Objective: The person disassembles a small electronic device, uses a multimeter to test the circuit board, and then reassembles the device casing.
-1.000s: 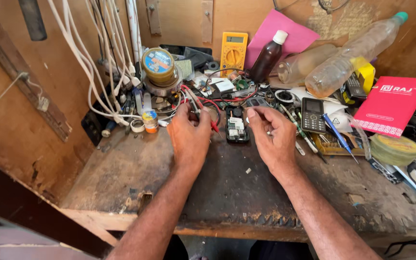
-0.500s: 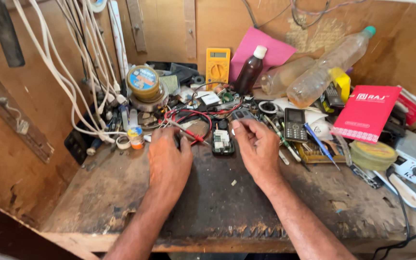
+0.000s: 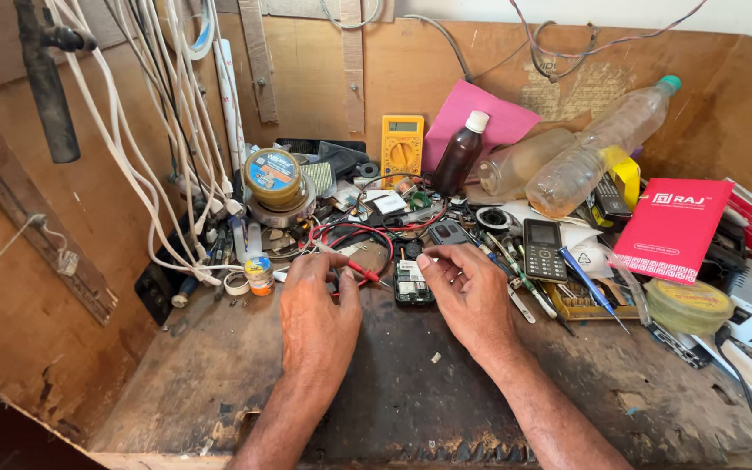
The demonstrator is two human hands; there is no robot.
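Note:
A small opened phone with its circuit board showing (image 3: 412, 284) lies on the worn wooden bench (image 3: 219, 383) between my hands. My left hand (image 3: 318, 309) rests palm down just left of it, fingers over a red multimeter probe (image 3: 360, 270) and its red lead (image 3: 367, 233). My right hand (image 3: 467, 292) sits just right of the board, fingers curled, thumb tip near the board's top edge. Whether it grips anything I cannot tell. A yellow multimeter (image 3: 402, 149) stands against the back wall.
Clutter crowds the back: a solder tin (image 3: 272, 172), dark brown bottle (image 3: 461, 153), two clear plastic bottles (image 3: 598, 146), black keypad phone (image 3: 543, 249), red booklet (image 3: 674, 229), yellow-green tape roll (image 3: 688, 305). White cables (image 3: 163, 148) hang at left.
The view has shifted, so the bench sits more central. My left hand moved onto the red probe. Both hands stay either side of the opened phone.

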